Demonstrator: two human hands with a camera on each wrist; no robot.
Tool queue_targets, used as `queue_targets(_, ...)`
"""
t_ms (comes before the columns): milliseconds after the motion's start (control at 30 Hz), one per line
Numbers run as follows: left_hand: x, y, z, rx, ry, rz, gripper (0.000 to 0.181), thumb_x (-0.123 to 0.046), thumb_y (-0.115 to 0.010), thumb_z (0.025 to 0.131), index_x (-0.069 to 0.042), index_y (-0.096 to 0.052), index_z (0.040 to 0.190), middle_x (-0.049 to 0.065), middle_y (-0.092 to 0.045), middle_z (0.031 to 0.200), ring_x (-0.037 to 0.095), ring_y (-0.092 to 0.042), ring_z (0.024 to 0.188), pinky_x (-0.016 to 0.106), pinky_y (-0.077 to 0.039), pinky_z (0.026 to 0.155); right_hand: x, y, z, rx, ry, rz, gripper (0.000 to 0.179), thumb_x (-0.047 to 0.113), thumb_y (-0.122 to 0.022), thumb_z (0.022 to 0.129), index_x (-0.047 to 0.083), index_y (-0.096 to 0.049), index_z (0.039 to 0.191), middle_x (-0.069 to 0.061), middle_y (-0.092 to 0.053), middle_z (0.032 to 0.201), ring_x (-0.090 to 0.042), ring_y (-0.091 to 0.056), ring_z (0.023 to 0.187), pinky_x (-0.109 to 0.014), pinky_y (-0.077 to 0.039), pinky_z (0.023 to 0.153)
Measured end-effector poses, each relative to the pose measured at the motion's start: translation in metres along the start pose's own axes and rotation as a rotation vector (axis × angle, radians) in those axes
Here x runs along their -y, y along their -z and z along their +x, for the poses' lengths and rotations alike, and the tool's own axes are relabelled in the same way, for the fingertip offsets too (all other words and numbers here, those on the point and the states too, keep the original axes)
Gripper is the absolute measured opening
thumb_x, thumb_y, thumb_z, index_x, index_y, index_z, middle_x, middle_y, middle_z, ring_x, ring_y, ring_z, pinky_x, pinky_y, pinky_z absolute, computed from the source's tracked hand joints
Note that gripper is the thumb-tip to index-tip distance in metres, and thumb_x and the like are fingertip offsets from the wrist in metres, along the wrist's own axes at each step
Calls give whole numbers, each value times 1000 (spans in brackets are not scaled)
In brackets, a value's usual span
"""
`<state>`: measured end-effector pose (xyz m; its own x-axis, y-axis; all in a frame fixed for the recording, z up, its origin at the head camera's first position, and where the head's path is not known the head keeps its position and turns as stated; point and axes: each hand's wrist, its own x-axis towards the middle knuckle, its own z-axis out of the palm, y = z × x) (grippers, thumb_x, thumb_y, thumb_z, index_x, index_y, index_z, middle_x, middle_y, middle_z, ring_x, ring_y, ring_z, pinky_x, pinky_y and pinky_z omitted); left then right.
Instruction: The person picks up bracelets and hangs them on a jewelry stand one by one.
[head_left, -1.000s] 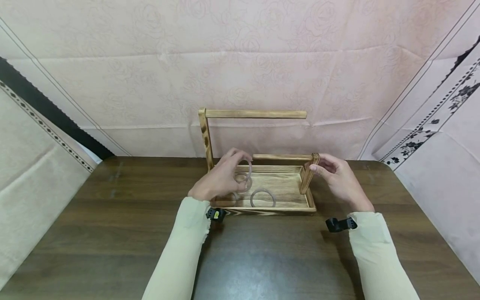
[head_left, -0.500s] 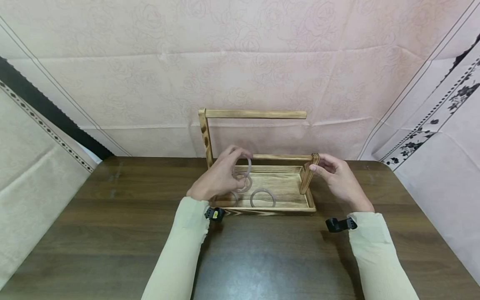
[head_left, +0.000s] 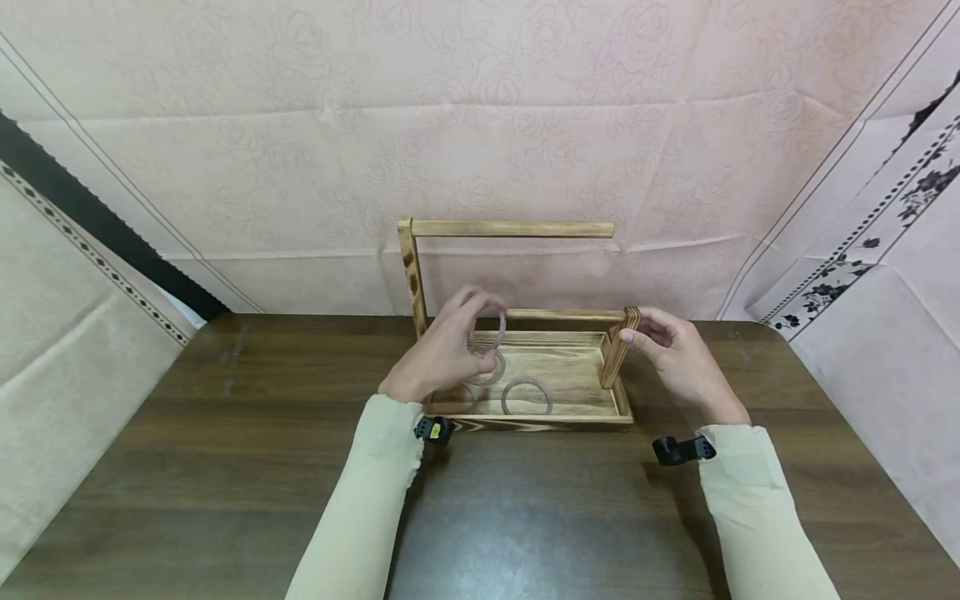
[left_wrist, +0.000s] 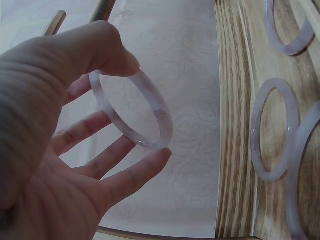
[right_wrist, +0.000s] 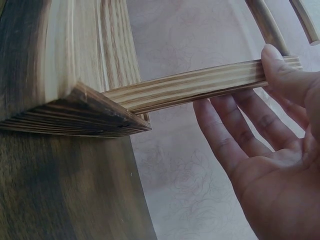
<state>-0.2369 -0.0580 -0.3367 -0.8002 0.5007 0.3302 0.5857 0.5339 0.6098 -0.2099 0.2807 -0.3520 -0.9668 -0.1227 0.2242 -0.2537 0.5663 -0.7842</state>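
My left hand (head_left: 448,350) pinches a pale lavender bangle (left_wrist: 163,117) between the thumb and fingers, over the left part of a wooden rack's tray (head_left: 540,422). In the head view the bangle is beside the visible left end of the lower bar (head_left: 566,315); the hand covers what lies behind. My right hand (head_left: 686,358) holds the top of the rack's short right post (head_left: 615,358), thumb in front and fingers behind. More bangles lie in the tray, one (head_left: 527,381) at the front middle and another (left_wrist: 257,130) under the left hand, partly overlapped by a third.
A tall left post (head_left: 413,279) carries the upper bar (head_left: 517,228), whose right end is free. The rack stands at the back edge of a dark wooden table (head_left: 555,508). Patterned cloth (head_left: 480,158) hangs behind it.
The held bangle has risen slightly and turned a little in the left hand, ending a touch farther right. My right hand and the rack stay where they were.
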Motion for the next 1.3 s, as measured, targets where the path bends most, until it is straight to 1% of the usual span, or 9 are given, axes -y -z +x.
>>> queue_targets(100,0,0,0,-12,-1,10,64,-3,-76,79,-19,-54,136,0,-47,139,20,-50,115,37,-55,91,0,0,0,0,-1,0,32,28,-62,103,7,-65,127,-14,-71,120,12,-62,101,-7,-47,87)
queue_targets(267,0,0,1,-32,-10,13,63,-3,-76,78,-17,-54,135,2,-47,140,28,-52,124,42,-53,103,1,-1,0,2,5,11,31,27,-62,103,6,-65,127,-15,-71,121,11,-63,101,-7,-48,88)
queue_targets(367,-1,0,1,-40,-16,15,64,-3,-76,78,-19,-53,135,2,-46,141,29,-49,134,44,-49,111,1,-1,0,2,5,6,32,27,-62,103,7,-65,127,-15,-71,121,11,-62,101,-7,-48,88)
queue_targets(500,-2,0,1,-53,-19,13,64,-2,-75,79,-20,-52,136,2,-46,142,27,-50,132,43,-50,108,0,-1,-1,1,-1,-6,32,29,-61,103,7,-65,127,-14,-71,121,11,-62,101,-8,-48,87)
queue_targets(700,-3,-2,2,-82,-22,8,63,-3,-75,79,-22,-52,135,3,-47,141,25,-56,105,35,-56,85,-1,-1,0,-10,2,-12,31,29,-62,103,8,-65,126,-13,-71,120,12,-61,101,-9,-47,87)
queue_targets(767,-3,-2,2,-93,-30,7,62,-4,-75,80,-22,-52,135,3,-48,140,25,-56,100,35,-55,82,-1,-1,0,-10,7,-6,31,28,-62,103,7,-65,126,-14,-71,120,10,-62,100,-9,-48,86)
queue_targets(1033,-5,-3,2,-106,-44,-4,61,-6,-75,81,-24,-53,135,1,-46,145,26,-56,117,47,-57,95,2,-1,-1,-1,-4,6,32,29,-61,104,7,-64,127,-14,-70,121,10,-62,103,-8,-48,88)
queue_targets(1200,-7,-6,3,-102,-61,-14,62,-3,-74,81,-24,-53,135,1,-46,145,23,-54,119,48,-57,98,2,-1,-1,-3,-7,-7,32,30,-61,103,7,-65,126,-13,-70,119,10,-62,102,-8,-48,88)
queue_targets(1300,-8,-8,4,-101,-76,-19,63,-1,-74,80,-23,-53,135,1,-46,144,20,-55,118,44,-57,98,1,-1,-1,-7,-1,-17,30,29,-61,104,7,-65,124,-14,-71,118,11,-61,101,-8,-48,87)
